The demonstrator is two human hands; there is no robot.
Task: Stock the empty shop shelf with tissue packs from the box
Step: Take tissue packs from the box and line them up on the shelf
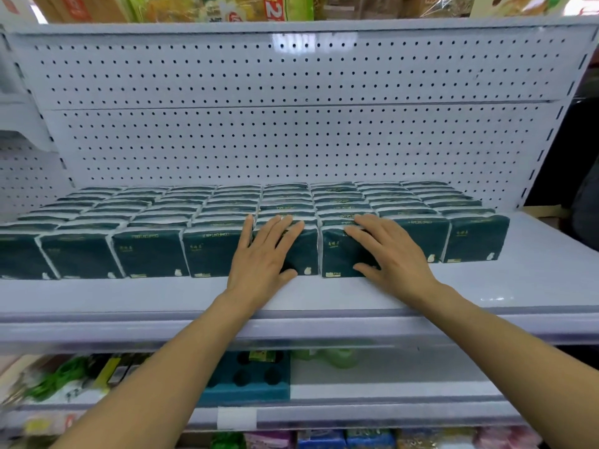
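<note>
Dark green tissue packs [246,218] stand in tight rows across the white shelf [324,293], running from the pegboard back panel [291,140] forward, with a bare strip of shelf left along the front edge. The person's left hand [264,254] lies flat against the face of a front-row pack [308,254], fingers straight and spread, thumb low beside it. The right hand [389,254] rests the same way on the neighbouring pack [337,257], fingers extended over its top edge; neither hand grasps anything. It looks like a squaring-up step: both palms pressing the front row back so it sits flush with its neighbours. The box is not in view, so I cannot tell whether packs remain in it. With the rows reaching nearly the full width, the stocking seems close to done. Next, I would judge, comes an even push with both palms so the two packs do not tip or skew, then a check of the right end, where bare shelf shows beyond the last pack [475,238].
</note>
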